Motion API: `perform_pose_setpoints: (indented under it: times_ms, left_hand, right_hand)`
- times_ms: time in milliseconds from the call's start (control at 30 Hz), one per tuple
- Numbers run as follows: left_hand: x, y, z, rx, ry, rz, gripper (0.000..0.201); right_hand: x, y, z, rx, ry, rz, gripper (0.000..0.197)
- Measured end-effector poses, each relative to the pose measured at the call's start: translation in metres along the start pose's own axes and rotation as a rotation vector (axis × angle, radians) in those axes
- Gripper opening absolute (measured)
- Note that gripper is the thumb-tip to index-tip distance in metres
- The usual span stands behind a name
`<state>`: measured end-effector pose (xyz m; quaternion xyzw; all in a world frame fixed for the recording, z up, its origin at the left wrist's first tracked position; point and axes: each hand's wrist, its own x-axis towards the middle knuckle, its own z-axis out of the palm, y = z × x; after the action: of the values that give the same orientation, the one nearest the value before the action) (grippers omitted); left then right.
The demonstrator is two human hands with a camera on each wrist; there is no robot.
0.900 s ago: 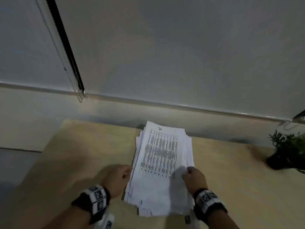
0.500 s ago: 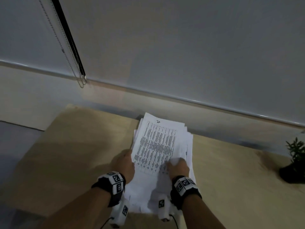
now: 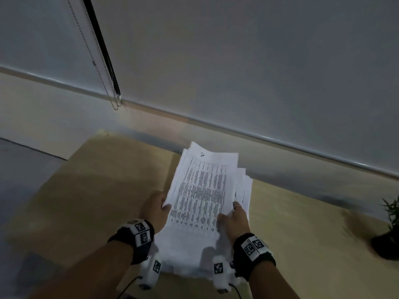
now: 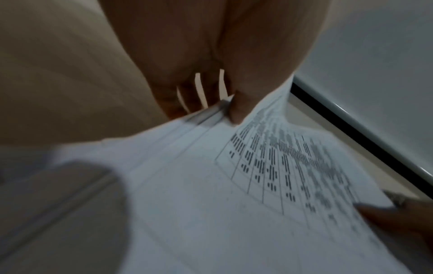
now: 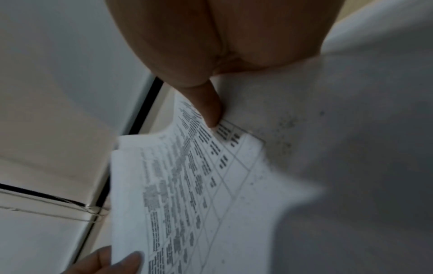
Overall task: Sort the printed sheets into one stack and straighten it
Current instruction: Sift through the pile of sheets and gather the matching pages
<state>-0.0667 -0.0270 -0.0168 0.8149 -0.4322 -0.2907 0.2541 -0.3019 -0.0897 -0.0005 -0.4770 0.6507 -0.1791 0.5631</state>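
A thick, uneven stack of printed sheets [image 3: 203,190] sits between my hands above the wooden table [image 3: 97,180]. Its top sheet carries a printed table, and lower sheets stick out on the right. My left hand [image 3: 158,207] grips the left edge. In the left wrist view its thumb [image 4: 236,109] lies on the top sheet [image 4: 234,185], with fingers under the edge. My right hand [image 3: 234,214] grips the right side. In the right wrist view its thumb [image 5: 212,109] presses on the sheets [image 5: 187,176]. The stack's far end looks lifted off the table.
A small potted plant [image 3: 388,229] stands at the table's right end. Behind the table runs a wall with a drawn roller blind [image 3: 237,72] and its bead cord [image 3: 95,65]. The table's left edge drops to grey floor [image 3: 19,169].
Both hands have gone from resting beside the stack to gripping its sides with thumbs on top. The stack has tipped up and shifted slightly right.
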Motion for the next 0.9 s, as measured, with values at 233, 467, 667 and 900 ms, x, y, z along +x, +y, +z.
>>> perform_pose_setpoints:
  times_ms: [233, 467, 667, 900]
  left_hand:
    - [0.004, -0.009, -0.028, -0.444, -0.08, -0.126, 0.05]
    - [0.013, -0.043, -0.091, -0.508, -0.067, -0.176, 0.018]
    - [0.017, -0.056, -0.113, -0.602, -0.055, -0.211, 0.019]
    - [0.022, -0.067, -0.114, -0.614, -0.036, -0.225, 0.023]
  right_hand:
    - [-0.001, -0.012, 0.015, 0.163, -0.024, -0.137, 0.049]
    - [0.003, -0.002, 0.026, -0.471, 0.409, 0.094, 0.099]
    - [0.014, 0.003, 0.042, -0.707, 0.397, 0.27, 0.126]
    - [0.031, 0.004, 0.028, -0.47, 0.369, 0.313, 0.099]
